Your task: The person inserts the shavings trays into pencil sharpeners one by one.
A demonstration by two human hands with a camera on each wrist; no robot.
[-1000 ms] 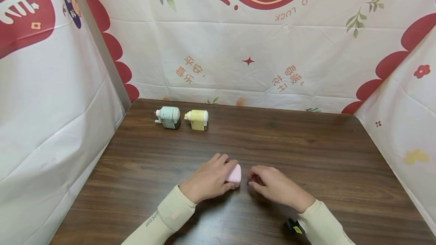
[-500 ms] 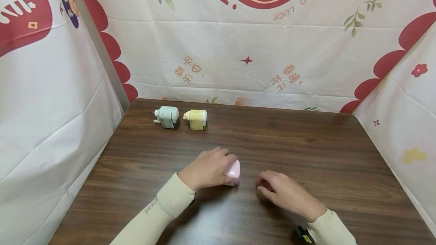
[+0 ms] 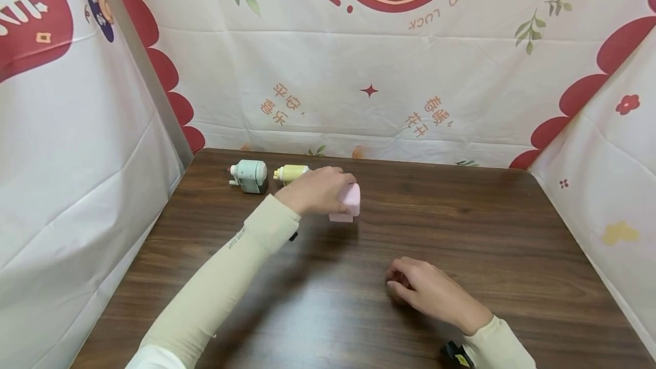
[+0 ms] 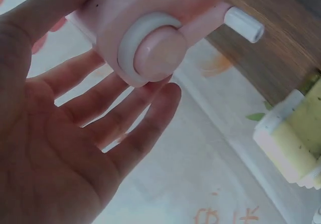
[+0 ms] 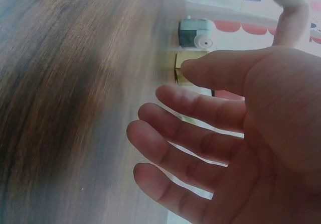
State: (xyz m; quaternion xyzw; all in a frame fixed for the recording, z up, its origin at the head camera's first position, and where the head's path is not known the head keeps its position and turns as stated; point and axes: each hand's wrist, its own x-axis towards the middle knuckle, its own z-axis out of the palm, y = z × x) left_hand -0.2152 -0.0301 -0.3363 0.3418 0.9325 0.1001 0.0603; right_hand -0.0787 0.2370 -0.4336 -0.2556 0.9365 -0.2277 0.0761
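Observation:
My left hand (image 3: 319, 190) grips a pink hand-crank pencil sharpener (image 3: 351, 200) above the table, with its shadow on the wood below. In the left wrist view the sharpener's round knob (image 4: 160, 56) and white crank handle (image 4: 244, 24) face the camera; thumb and fingers hold its sides. A yellow pencil sharpener (image 3: 292, 172) stands just behind that hand, partly hidden by it. Left of it is a mint-green pencil sharpener (image 3: 249, 176) with its crank to the left. My right hand (image 3: 427, 289) is low over the table, fingers loosely bent and holding nothing.
The dark wooden table (image 3: 492, 232) has a white printed cloth (image 3: 328, 61) hanging along its back and sides. A black wrist strap (image 3: 455, 353) shows at the right sleeve.
My left hand has lifted the pink pencil sharpener and carried it away from me toward the back of the table. The right hand drew back slightly to the right, then stayed still.

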